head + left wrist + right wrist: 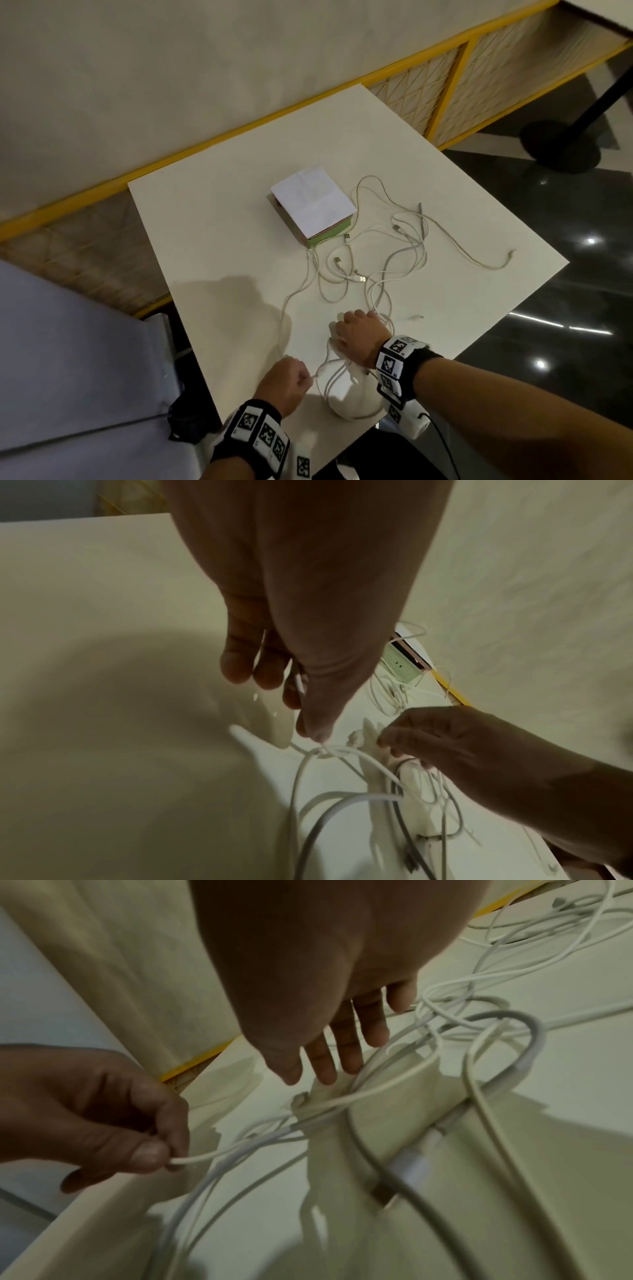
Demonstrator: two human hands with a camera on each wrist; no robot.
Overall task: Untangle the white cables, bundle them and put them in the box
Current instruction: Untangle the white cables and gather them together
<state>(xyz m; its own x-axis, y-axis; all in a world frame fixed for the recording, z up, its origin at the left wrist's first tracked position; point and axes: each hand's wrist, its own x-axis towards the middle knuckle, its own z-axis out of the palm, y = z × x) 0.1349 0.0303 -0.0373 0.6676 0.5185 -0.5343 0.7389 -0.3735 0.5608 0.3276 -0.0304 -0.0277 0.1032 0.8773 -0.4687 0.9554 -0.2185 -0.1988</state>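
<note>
Several white cables (407, 240) lie tangled on the white table (222, 240), right of and in front of the box (313, 205), which has a white lid and a green side (402, 664). My left hand (287, 380) is near the front edge. Its thumb and forefinger pinch one white cable (205, 1156), which runs off to the right. My right hand (358, 337) lies on a knot of cable loops (394, 1074), its fingers (349, 1047) straight and pressing down. Both hands show in the wrist views: left hand (308, 723), right hand (462, 750). USB plugs (362, 279) stick out of the tangle.
A yellow-framed bench (445, 85) runs along the wall behind the table. A black table base (561, 144) stands on the dark glossy floor at right. A grey cushion (68, 359) sits to the left. The table's front corner (342, 455) is close to my wrists.
</note>
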